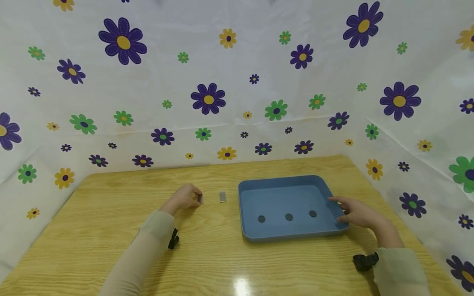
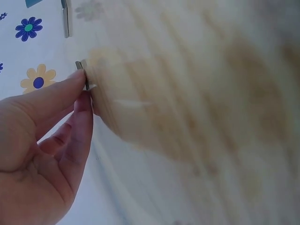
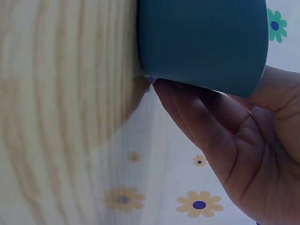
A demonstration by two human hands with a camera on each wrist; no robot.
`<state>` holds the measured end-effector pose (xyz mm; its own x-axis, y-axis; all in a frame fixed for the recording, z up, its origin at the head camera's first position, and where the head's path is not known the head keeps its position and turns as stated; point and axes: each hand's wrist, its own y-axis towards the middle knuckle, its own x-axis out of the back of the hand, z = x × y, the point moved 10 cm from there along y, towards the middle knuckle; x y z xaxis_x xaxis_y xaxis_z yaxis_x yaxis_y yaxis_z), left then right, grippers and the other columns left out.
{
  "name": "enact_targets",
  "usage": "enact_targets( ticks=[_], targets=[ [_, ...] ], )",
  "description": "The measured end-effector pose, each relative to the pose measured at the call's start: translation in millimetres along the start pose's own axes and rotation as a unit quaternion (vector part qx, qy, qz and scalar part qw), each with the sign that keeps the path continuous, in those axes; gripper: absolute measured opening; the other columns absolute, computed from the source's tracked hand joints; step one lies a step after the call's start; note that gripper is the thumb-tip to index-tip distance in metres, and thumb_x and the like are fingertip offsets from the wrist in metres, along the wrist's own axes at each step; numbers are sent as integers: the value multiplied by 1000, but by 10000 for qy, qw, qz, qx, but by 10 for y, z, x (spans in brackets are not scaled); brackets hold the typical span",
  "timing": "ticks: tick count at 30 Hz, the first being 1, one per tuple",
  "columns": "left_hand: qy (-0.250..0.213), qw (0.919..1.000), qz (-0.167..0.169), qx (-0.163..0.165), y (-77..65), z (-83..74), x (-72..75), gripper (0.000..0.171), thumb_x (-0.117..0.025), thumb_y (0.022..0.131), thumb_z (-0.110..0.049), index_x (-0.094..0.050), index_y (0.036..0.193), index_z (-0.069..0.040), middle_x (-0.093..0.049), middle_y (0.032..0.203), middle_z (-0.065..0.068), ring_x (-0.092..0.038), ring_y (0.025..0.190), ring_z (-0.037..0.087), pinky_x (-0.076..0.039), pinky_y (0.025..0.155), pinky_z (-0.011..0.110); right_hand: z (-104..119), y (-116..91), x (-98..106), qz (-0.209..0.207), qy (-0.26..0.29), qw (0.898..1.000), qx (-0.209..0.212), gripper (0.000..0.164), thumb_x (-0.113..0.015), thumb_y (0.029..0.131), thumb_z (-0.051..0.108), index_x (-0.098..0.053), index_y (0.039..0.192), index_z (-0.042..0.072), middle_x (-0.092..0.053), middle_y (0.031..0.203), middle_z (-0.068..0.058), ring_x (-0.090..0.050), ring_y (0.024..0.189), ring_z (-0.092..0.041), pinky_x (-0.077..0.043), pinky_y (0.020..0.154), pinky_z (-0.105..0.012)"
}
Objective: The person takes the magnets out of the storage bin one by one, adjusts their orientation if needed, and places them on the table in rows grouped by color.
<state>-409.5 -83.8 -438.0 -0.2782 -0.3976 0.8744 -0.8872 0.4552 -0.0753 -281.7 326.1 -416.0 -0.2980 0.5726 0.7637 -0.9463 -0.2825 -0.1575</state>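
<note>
My left hand (image 1: 184, 196) is low over the left-middle of the table, thumb and fingertips pinching a small flat grey rectangular piece (image 1: 200, 199). In the left wrist view the piece (image 2: 78, 65) appears edge-on, standing beyond the thumb tip, partly hidden by the fingers. A similar grey rectangle (image 1: 222, 197) lies on the wood between that hand and a blue tray (image 1: 245, 235). At the tray's right side, my right hand (image 1: 359, 213) grips the wall. Seen from the right wrist, the fingers (image 3: 201, 117) reach under the tray's outer side (image 3: 201, 42), with the thumb at its rim.
Inside the tray, three dark round discs lie in a row along the near side: a left disc (image 1: 261, 218), a middle disc (image 1: 289, 216) and a right disc (image 1: 312, 213). A flower-printed white sheet (image 1: 155, 82) walls the wooden table (image 1: 211, 263) at the back and sides.
</note>
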Motion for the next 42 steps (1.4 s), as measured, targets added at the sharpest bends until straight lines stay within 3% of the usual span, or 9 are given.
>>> enact_targets(
  ticks=[4,9,13,18,24,31,38,42],
  targets=[
    [-102,9999,-53,-46,-22,18,14,30,-71,73,-5,-63,101,1,-58,103,16,-51,100,32,-40,85,44,-5,-14,-9,5,-45,10000,-26,61,-65,77,4,-37,129,-7,-30,127,-38,-34,110,-53,-40,81,-53],
    [-662,9974,-177,229,-85,59,91,41,-66,77,-3,-54,115,5,-52,112,22,-52,98,33,-44,80,41,-26,-5,-33,3,-5,10000,-70,61,-65,77,4,-37,129,-6,-31,127,-37,-34,111,-53,-41,81,-53],
    [-1189,9925,-267,130,-107,-7,156,41,-62,81,-3,-50,120,5,-50,114,23,-56,93,31,-48,72,36,-40,-2,-37,-18,-22,10000,-67,61,-65,77,4,-37,129,-6,-32,127,-37,-34,111,-53,-41,80,-52],
    [-1538,9868,-511,-30,-112,-110,206,42,-63,81,-7,-51,120,4,-54,110,21,-56,94,29,-48,74,35,-42,-1,-37,-7,25,10000,-92,60,-65,77,3,-37,129,-6,-31,127,-37,-34,111,-53,-41,80,-53],
    [-2023,9766,-697,-211,-118,-270,176,40,-63,82,-6,-52,119,3,-55,108,19,-56,94,28,-48,74,36,-23,7,-34,37,118,9999,-96,61,-64,77,3,-36,130,-7,-28,128,-38,-31,112,-54,-40,81,-53],
    [-2354,9655,-755,-818,-143,-559,110,38,-64,82,-13,-55,115,3,-57,103,15,-58,90,24,-49,71,35,-1,19,-14,32,40,10000,-37,61,-65,77,3,-36,129,-8,-30,127,-38,-32,111,-54,-40,81,-53],
    [-2459,9652,-569,-684,-96,-787,-71,37,-64,81,-6,-55,116,2,-57,106,15,-57,93,24,-48,75,33,-2,23,-16,49,7,10000,-40,62,-65,77,4,-35,129,-7,-29,127,-38,-32,110,-55,-40,81,-54],
    [-2453,9637,-413,-967,-101,-1023,-155,37,-64,81,-8,-56,116,1,-57,105,14,-57,92,23,-48,73,31,-18,23,-21,34,-34,9999,-110,61,-65,77,4,-36,130,-6,-31,127,-37,-34,110,-53,-40,81,-54]
  ],
)
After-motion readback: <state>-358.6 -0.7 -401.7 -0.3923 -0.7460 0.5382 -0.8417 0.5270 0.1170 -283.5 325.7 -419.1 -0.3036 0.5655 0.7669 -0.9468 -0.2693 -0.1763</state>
